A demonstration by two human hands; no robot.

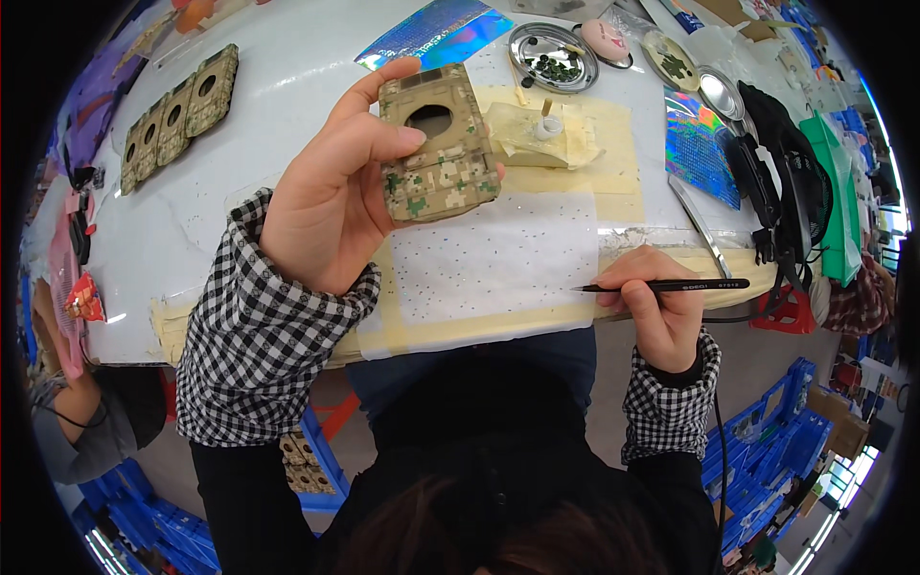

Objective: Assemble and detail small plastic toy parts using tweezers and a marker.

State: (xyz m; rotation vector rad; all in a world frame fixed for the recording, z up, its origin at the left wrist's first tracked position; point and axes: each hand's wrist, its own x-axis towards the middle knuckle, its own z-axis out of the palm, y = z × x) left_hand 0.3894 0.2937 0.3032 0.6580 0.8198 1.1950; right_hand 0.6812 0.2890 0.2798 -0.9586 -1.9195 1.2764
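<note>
My left hand [331, 177] is closed around a camouflage model tank hull [439, 158], tan with green pixel patches and a round hole in its top. The thumb presses beside the hole and the fingers pass behind it. Lower right, my right hand [656, 302] grips black fine-tipped tweezers [661, 285], their thin tip pointing left over a white paper sheet [498, 254]. Many tiny dark specks are scattered on that sheet. Whether the tweezers hold anything is too small to tell. The hull is held above the sheet's far left part, apart from the tweezers.
Several matching hulls [177, 115] stand in a row at the far left. Beyond the sheet are a taped yellow block with a small cup [548, 126] and a metal dish [553, 57] of dark green pieces. A metal tool [700, 225] and a black bag [781, 153] lie right.
</note>
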